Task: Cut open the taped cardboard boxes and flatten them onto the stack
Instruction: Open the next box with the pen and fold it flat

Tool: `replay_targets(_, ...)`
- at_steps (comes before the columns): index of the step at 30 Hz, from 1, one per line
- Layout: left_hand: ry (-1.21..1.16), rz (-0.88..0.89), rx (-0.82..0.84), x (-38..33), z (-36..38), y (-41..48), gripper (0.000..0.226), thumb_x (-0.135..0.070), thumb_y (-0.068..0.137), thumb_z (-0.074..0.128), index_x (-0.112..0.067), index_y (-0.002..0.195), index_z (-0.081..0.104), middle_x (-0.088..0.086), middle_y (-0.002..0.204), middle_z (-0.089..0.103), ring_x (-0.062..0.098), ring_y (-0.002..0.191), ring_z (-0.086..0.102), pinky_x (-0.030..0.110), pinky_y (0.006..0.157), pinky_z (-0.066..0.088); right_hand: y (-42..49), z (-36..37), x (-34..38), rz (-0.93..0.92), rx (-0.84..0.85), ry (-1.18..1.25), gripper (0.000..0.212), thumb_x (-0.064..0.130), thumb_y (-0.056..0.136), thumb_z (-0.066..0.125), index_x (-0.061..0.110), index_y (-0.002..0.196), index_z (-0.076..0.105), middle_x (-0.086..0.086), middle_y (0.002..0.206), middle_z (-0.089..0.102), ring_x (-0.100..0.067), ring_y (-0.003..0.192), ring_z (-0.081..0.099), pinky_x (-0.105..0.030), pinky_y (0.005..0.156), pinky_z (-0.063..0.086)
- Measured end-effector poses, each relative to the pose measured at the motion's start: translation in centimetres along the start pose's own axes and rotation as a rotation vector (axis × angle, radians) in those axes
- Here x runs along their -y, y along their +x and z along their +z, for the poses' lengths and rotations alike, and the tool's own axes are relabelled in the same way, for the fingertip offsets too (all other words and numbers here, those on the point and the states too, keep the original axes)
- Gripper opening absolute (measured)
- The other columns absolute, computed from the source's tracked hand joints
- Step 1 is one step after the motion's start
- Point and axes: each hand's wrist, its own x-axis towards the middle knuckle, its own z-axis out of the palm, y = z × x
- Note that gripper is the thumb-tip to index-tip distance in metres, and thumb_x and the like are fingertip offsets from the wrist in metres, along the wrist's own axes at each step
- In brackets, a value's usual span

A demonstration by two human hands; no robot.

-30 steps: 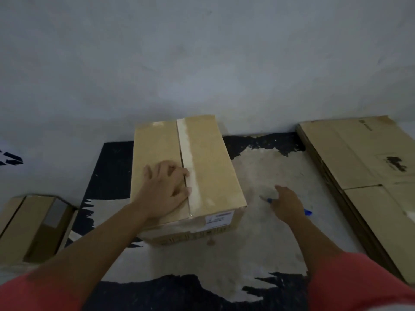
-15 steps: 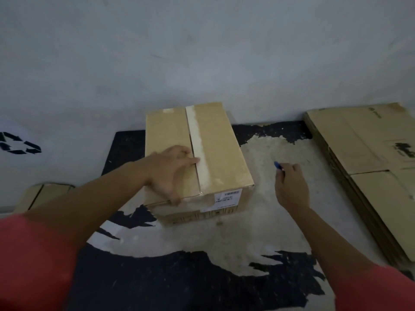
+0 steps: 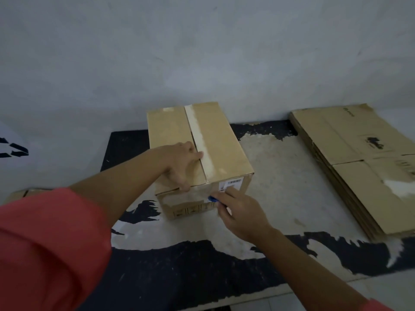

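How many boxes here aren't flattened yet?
2: the taped box under the left hand, and a second box at far left, mostly hidden by the sleeve. Others may be hidden.

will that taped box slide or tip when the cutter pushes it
Tipping seems unlikely: the taped box sits low and broad on the mat. It may slide, though the left hand rests on top. Sealed, it should feel stiff against the blue cutter.
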Motion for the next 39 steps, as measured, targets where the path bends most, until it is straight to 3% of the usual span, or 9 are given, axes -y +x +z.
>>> replay_targets(5,0.018,0.0,-0.004,0.3,0.3,0.4,0.125,-0.063,0.061,0.073,-0.025,0.154,0.0,0.007,0.147,0.015,0.027,0.133,0.025,0.044,0.108,0.037,1.1,0.8,1.6,0.029,-0.117,-0.054,0.033,0.023,0.088,0.042,0.013,0.105,0.069,0.002,0.079,0.058,-0.004,0.056,0.038,-0.016,0.045,0.028)
replay_targets(11,0.004,0.015,-0.019,0.6,0.4,0.3,0.124,-0.065,0.06,0.072,-0.026,0.154,0.001,0.005,0.147,0.016,0.026,0.133,0.026,0.044,0.108,0.037,0.9,0.7,2.7,0.081,-0.128,-0.098,0.033,0.022,0.086,0.043,0.014,0.101,0.07,0.004,0.078,0.059,-0.008,0.055,0.049,-0.005,0.048,0.011)
replay_targets(15,0.008,0.014,-0.014,0.5,0.2,0.3,0.123,-0.063,0.062,0.072,-0.025,0.154,0.001,0.005,0.146,0.018,0.025,0.134,0.027,0.042,0.108,0.037,1.1,0.6,2.7,0.067,-0.119,-0.11,0.035,0.023,0.086,0.041,0.014,0.101,0.071,0.002,0.077,0.06,-0.009,0.052,0.046,-0.013,0.045,0.021)
replay_targets(20,0.005,0.017,-0.011,0.4,0.2,0.3,0.121,-0.061,0.064,0.073,-0.024,0.154,0.001,0.006,0.145,0.019,0.025,0.133,0.027,0.043,0.108,0.036,1.3,0.3,2.6,0.088,-0.125,-0.09,0.034,0.023,0.087,0.041,0.013,0.101,0.071,0.002,0.075,0.058,-0.002,0.055,0.031,-0.003,0.049,0.009)
replay_targets(28,-0.003,0.019,-0.026,0.3,0.3,0.2,0.119,-0.06,0.067,0.072,-0.023,0.154,0.001,0.006,0.146,0.017,0.025,0.134,0.025,0.042,0.109,0.036,1.9,0.4,2.9,0.113,-0.11,-0.118,0.037,0.025,0.085,0.037,0.016,0.096,0.071,0.002,0.073,0.061,-0.01,0.049,0.05,-0.003,0.048,0.007)
replay_targets(31,-0.007,0.014,-0.031,0.3,0.4,0.1,0.12,-0.06,0.066,0.073,-0.024,0.154,0.001,0.005,0.146,0.016,0.025,0.134,0.024,0.042,0.109,0.035,1.7,0.7,3.3,0.16,-0.11,-0.185,0.04,0.027,0.085,0.033,0.017,0.093,0.071,0.002,0.069,0.059,-0.011,0.046,0.05,-0.012,0.041,0.016)
replay_targets(36,-0.008,0.001,-0.027,0.0,0.3,-0.3,0.119,-0.057,0.068,0.074,-0.022,0.155,0.0,0.006,0.149,0.013,0.025,0.138,0.021,0.041,0.111,0.033,1.4,0.8,3.3,0.218,-0.129,-0.204,0.04,0.025,0.085,0.033,0.016,0.096,0.071,0.0,0.064,0.054,-0.012,0.042,0.043,-0.017,0.038,0.019)
replay_targets(39,-0.02,-0.002,-0.019,-0.1,0.2,-0.4,0.119,-0.054,0.068,0.075,-0.022,0.155,0.0,0.006,0.149,0.013,0.026,0.138,0.02,0.04,0.11,0.034,0.8,0.2,2.0,0.291,-0.141,-0.225,0.029,0.019,0.086,0.045,0.016,0.097,0.071,0.0,0.065,0.054,-0.004,0.041,0.026,-0.012,0.04,0.013)
